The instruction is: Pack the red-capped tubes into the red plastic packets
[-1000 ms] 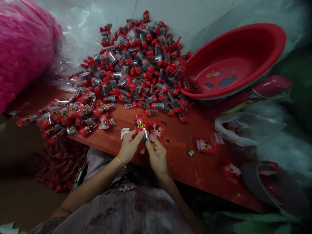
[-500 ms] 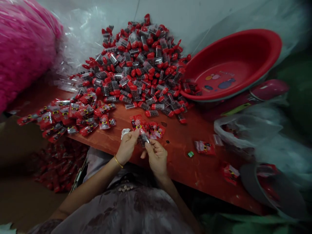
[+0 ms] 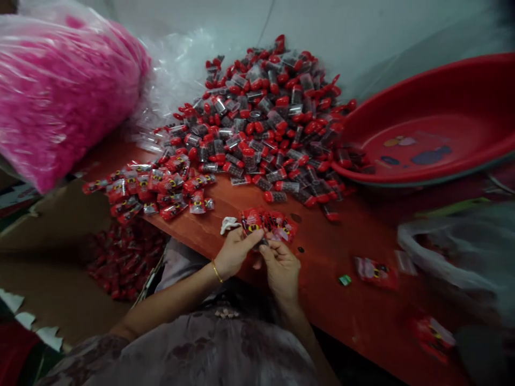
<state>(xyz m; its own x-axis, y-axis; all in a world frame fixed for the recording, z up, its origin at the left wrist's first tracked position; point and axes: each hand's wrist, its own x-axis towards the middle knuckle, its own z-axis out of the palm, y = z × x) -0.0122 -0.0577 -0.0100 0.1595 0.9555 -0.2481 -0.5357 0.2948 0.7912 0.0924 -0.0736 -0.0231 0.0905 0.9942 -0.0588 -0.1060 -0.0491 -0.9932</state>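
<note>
My left hand (image 3: 235,253), with a gold bangle at the wrist, is closed on a small clear tube with dark contents (image 3: 263,243). The fingers of my right hand (image 3: 284,272) pinch the same tube from the other side, and together the hands cover most of it. Just beyond them on the table lie red printed packets (image 3: 284,224), overlapping one another. A crumpled white scrap (image 3: 230,224) sits beside my left fingers. Farther off rises a big heap of clear tubes with red caps (image 3: 257,134) and dark contents.
Filled red packets (image 3: 161,187) are piled at the table's left edge, above a cardboard box (image 3: 48,268) holding many more. A bag of pink pieces (image 3: 72,91) stands far left. On the right are a red basin (image 3: 462,123), a plastic bag (image 3: 454,262) and a green scrap (image 3: 345,280).
The view has swung left, so the table's things sit farther right in the picture. Both hands still hold the tube, which now shows less between the fingers.
</note>
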